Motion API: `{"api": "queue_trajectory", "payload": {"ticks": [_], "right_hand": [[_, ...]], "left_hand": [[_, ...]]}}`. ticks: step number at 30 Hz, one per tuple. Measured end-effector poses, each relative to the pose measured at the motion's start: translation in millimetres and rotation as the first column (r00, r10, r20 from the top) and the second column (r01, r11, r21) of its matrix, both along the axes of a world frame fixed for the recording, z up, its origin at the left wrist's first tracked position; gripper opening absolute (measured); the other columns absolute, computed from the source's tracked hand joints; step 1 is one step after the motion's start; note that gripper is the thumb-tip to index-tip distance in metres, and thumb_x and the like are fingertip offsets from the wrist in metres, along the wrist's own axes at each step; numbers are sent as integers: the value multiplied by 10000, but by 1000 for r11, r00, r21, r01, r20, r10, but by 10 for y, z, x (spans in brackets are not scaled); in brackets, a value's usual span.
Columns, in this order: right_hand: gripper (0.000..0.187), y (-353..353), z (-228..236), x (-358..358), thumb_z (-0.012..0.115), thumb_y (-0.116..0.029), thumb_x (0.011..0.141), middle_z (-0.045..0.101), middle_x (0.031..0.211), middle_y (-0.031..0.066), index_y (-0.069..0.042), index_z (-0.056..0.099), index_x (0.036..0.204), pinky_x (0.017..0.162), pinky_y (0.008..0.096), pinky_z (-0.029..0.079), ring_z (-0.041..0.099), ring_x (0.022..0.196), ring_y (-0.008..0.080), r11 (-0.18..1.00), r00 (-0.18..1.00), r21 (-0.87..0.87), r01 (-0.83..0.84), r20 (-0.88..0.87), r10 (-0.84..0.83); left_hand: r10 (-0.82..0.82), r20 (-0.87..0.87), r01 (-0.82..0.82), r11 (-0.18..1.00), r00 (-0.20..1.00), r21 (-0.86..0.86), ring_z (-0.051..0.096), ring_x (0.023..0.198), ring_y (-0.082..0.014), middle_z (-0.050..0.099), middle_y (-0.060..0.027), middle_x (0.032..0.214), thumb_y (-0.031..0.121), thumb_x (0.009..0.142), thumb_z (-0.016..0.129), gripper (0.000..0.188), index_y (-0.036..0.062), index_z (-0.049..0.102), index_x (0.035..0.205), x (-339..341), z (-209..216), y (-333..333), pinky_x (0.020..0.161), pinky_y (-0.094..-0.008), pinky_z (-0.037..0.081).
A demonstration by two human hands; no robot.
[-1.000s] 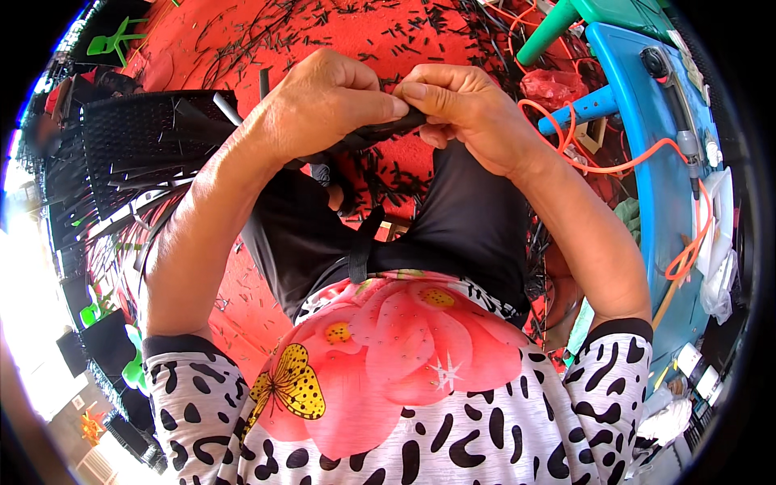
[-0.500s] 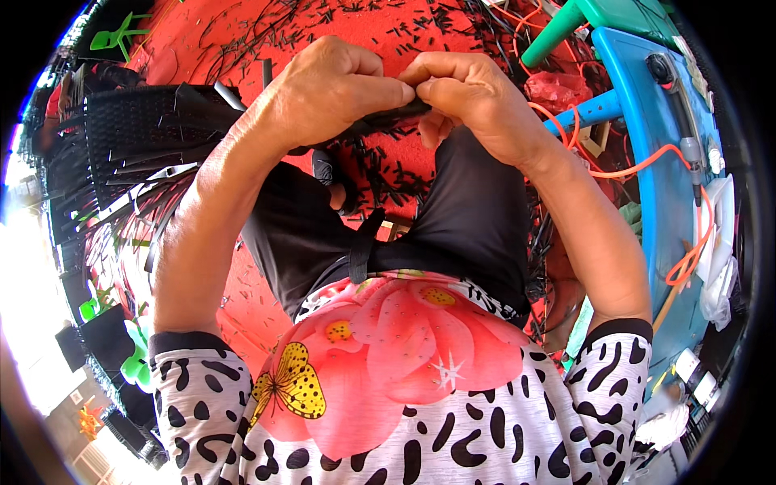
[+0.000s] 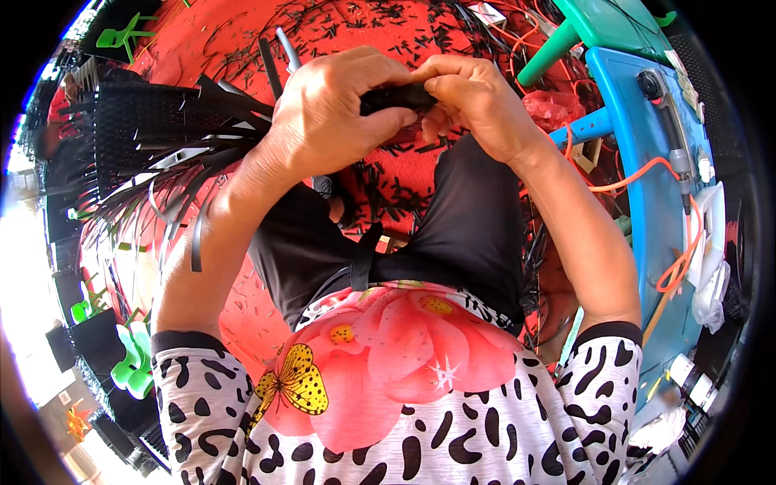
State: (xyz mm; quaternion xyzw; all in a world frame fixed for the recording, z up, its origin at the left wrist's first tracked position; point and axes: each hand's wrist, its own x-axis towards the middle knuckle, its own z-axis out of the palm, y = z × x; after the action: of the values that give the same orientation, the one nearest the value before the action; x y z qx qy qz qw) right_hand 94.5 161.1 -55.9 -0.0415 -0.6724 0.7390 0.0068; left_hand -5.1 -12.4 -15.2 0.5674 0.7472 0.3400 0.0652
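Note:
Both my hands are raised in front of me, close together above my knees. My left hand (image 3: 335,105) is wrapped round a bundle of black strips (image 3: 396,99); a dark end of it shows between thumb and fingers. Long loose black strips (image 3: 206,129) fan out to the left behind my left wrist, and some hang down over that forearm. At the bundle's right end, my right hand (image 3: 478,101) pinches it between bent fingers and thumb. Its fingertips partly hide what they hold.
Black offcuts litter the red floor (image 3: 388,40). A blue stool (image 3: 647,186) at the right carries a pen-shaped tool (image 3: 669,109) with an orange cord. Behind it stands a green stool (image 3: 602,32). A black woven panel (image 3: 117,141) is at the left.
My left hand has turned and opened up, showing more of the black bundle between my hands. The loose strips have swung up and rightward, some dropping across my left forearm.

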Motion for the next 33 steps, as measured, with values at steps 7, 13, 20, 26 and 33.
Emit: {"api": "queue_trajectory", "payload": {"ticks": [7,13,20,26,33], "right_hand": [[323,-21,-40,17,509,-314,906,639,737,17,-34,656,973,530,203,445,632,599,85,992,998,-108,60,4,-60],[333,-61,-74,13,564,-379,916,624,726,-6,-61,659,948,531,194,433,611,584,70,976,995,-197,95,40,-89],[240,58,-87,-84,599,-298,912,619,724,-22,-67,664,925,526,197,440,589,563,59,998,998,-56,-9,-67,5],[295,57,-175,-83,568,-331,935,597,710,-27,-59,669,988,568,219,463,590,579,74,985,998,-175,7,-65,-18],[417,27,-460,-84,476,-384,973,505,672,-4,-11,628,1079,584,263,436,586,633,156,819,985,-554,150,14,-171]], "left_hand": [[24,-205,-17,999,979,36,654,785,-277,641,-102,876,68,750,720,276,23,656,1014,-11,-52,20,680,-319,516],[43,-188,-41,999,981,15,651,763,-269,639,-99,855,85,752,728,261,26,662,997,-19,-41,9,665,-311,513],[56,-82,-51,996,995,67,656,768,-278,653,-109,847,93,746,730,262,29,659,991,-46,-50,32,681,-318,513],[165,-179,-173,984,970,-33,647,784,-306,653,-130,838,162,750,731,250,27,657,947,-41,-3,36,687,-344,504],[136,-144,-144,989,980,-45,631,795,-314,642,-124,830,166,747,731,247,19,652,929,-151,23,83,699,-350,489]]}}
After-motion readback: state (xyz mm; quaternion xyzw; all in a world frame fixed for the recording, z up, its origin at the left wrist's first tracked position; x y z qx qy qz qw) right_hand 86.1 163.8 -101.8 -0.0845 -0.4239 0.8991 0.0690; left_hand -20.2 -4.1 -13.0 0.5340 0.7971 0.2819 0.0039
